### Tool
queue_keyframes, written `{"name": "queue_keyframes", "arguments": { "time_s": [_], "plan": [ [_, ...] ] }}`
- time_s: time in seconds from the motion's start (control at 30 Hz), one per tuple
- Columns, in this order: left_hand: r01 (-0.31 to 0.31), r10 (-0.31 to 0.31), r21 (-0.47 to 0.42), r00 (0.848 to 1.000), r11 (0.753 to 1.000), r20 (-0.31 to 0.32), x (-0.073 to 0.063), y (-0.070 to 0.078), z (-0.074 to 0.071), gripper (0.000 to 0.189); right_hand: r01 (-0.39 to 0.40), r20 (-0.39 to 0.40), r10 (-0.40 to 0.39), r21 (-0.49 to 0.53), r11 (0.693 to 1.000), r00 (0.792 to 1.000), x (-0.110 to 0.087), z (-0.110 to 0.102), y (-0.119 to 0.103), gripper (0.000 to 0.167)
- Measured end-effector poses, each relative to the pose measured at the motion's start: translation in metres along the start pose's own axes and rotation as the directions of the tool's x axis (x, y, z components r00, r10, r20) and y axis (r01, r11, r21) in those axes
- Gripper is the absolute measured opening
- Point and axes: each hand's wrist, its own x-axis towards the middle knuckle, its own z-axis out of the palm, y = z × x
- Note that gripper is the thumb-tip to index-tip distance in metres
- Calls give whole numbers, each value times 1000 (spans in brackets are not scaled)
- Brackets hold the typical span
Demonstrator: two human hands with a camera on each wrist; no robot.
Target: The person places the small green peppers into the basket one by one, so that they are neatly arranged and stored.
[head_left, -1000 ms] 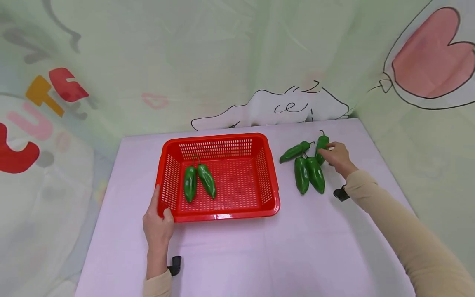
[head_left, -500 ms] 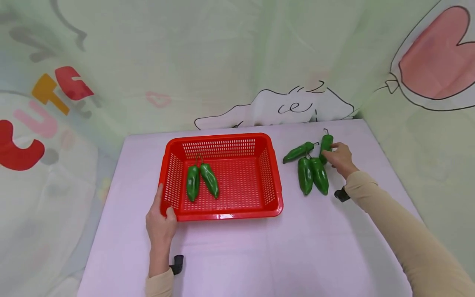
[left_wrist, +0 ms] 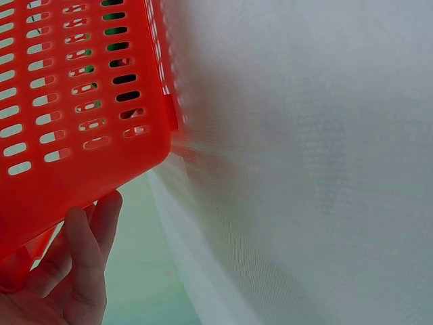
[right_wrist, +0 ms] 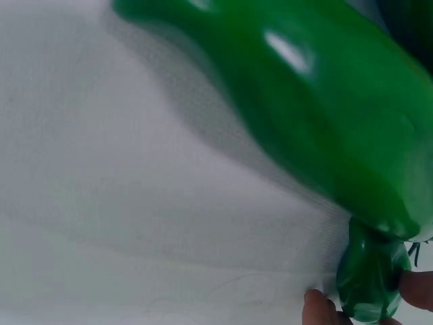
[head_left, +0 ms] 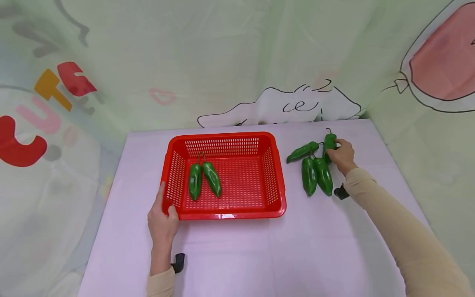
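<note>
My left hand (head_left: pixel 163 225) grips the front left corner of a red plastic basket (head_left: pixel 230 215), thumb over the rim. In the left wrist view its fingers (left_wrist: pixel 88 250) reach along the slotted basket wall (left_wrist: pixel 74 156). Two green peppers, one upright (head_left: pixel 194 181) and one slanted (head_left: pixel 212 178), lie inside at the left. At the back right, my right hand (head_left: pixel 343 156) pinches another green pepper (head_left: pixel 330 142) between thumb and fingers. The right wrist view shows this pepper (right_wrist: pixel 369 277) at lower right, with a nearer pepper (right_wrist: pixel 304 88) large above it.
Three more green peppers lie close beside the held one: one pointing left (head_left: pixel 302 152) and two side by side, a left one (head_left: pixel 309 176) and a right one (head_left: pixel 323 176). A pale cloth covers the table (head_left: pixel 230 255). A printed curtain (head_left: pixel 222 53) hangs behind.
My right thumb and fingers have closed in on the back right pepper. My left hand keeps its grip on the basket. The whole head view has shifted slightly.
</note>
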Motion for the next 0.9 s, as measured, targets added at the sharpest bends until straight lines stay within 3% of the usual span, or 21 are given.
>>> {"name": "queue_keyframes", "arguments": {
  "time_s": [0.37, 0.9],
  "plan": [
    [9, -9, 1, 1000, 1000, 7, -1, 3, -1, 70, 30, -12, -30, 6, 1000, 999, 3, 0, 1, 66],
    [-2, 2, 8, 1000, 1000, 5, -1, 6, -3, 70, -43, 19, 41, 141, 989, 999, -2, -20, 3, 68]
  ]
}}
